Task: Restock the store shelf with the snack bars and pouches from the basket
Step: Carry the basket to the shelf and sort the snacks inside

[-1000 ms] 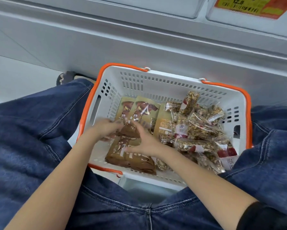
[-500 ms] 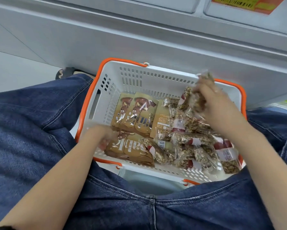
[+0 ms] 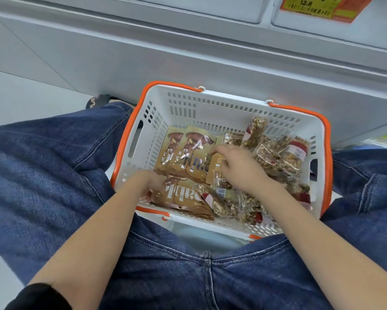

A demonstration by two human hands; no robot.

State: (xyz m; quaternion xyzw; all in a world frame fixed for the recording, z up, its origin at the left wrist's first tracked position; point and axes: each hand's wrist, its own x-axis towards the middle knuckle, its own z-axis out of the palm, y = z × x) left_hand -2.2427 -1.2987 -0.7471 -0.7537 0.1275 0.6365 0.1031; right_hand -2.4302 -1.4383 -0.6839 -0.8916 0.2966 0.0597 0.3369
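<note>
A white basket (image 3: 181,113) with an orange rim sits on the floor between my knees. Several brown snack pouches (image 3: 188,151) lean in its left half, and another brown pouch (image 3: 183,198) lies flat at the near wall. Several nut bars in clear wrappers (image 3: 277,159) are heaped in the right half. My left hand (image 3: 151,184) grips the left end of the flat pouch. My right hand (image 3: 239,166) reaches into the middle, its fingers curled on the top edge of a tan pouch (image 3: 217,162) beside the bars.
The grey base of the shelf unit (image 3: 188,52) runs right behind the basket. An orange and yellow price tag (image 3: 318,7) hangs on the shelf edge above. My legs in blue jeans (image 3: 53,175) flank the basket, and a shoe (image 3: 98,100) shows at its left.
My right hand, lifted over the bars at the back right half a second ago, has come down and left onto the tan pouch. My left hand stays on the flat pouch.
</note>
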